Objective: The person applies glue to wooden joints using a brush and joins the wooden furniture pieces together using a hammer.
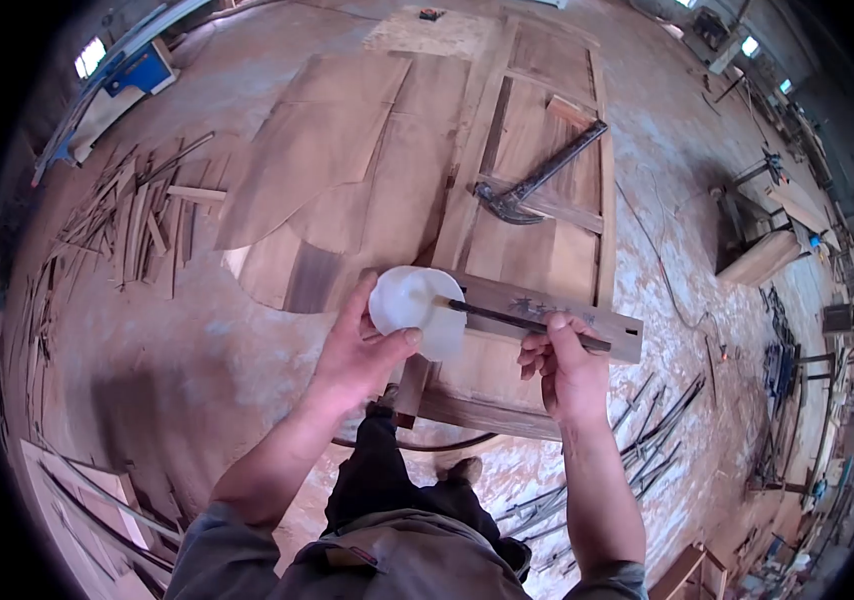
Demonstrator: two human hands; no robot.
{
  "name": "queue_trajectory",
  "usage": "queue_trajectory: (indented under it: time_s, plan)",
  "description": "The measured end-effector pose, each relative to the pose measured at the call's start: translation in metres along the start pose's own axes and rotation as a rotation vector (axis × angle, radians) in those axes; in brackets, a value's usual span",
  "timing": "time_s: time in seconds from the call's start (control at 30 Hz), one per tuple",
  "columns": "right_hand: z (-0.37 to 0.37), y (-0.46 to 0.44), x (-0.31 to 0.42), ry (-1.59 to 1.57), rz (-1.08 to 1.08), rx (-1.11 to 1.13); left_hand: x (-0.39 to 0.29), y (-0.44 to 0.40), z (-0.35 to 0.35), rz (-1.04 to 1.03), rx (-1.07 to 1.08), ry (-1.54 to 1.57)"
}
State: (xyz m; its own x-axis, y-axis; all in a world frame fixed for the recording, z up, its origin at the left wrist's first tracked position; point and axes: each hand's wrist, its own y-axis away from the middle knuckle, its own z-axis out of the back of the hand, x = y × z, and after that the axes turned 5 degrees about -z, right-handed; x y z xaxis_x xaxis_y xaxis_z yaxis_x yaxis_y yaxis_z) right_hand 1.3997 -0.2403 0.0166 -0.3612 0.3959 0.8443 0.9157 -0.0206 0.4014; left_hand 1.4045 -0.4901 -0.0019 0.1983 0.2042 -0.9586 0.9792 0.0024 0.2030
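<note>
My left hand (372,345) grips a white plastic cup (447,338), tilted so that its open mouth shows. Between the thumb and fingers of my right hand (569,365) is a thin dark brush (517,319), its tip inside the cup's mouth. Below the brush lies a wooden board (619,333) with dark written characters, across a panelled wooden door (547,250). Farther up on the door rests a hammer (550,172) with a dark head. What the cup holds is hard to make out.
Flat wooden panels (332,150) lie left of the door. Thin wood strips (152,215) are piled at the far left, and metal rods (652,440) lie at the lower right. A wooden bench (762,258) stands on the right. A cable (662,270) crosses the floor.
</note>
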Motion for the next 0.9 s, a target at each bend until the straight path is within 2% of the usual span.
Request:
queue_trajectory:
  time_s: [0.03, 0.13, 0.37, 0.53, 0.63, 0.87, 0.9]
  plan:
    - [-0.003, -0.008, -0.004, -0.037, 0.017, -0.048, 0.002, -0.012, 0.009, -0.042, -0.004, -0.064]
    - [-0.007, -0.023, -0.011, -0.113, 0.015, -0.139, -0.008, -0.041, 0.027, 0.009, -0.011, -0.042]
    - [-0.002, -0.034, -0.03, -0.24, -0.059, -0.323, -0.005, -0.078, 0.045, 0.052, 0.105, 0.022]
    - [-0.002, -0.037, -0.042, -0.098, -0.01, -0.352, -0.015, -0.092, 0.05, 0.17, 0.107, 0.051]
    - [-0.01, -0.041, -0.045, 0.009, 0.017, -0.352, -0.018, -0.098, 0.057, 0.175, 0.128, 0.062]
    - [-0.061, -0.035, -0.031, 0.482, 0.11, -0.47, -0.019, -0.104, 0.083, 0.141, 0.154, 0.037]
    - [-0.068, -0.036, -0.03, 0.48, 0.103, -0.431, -0.019, -0.105, 0.085, 0.131, 0.162, 0.033]
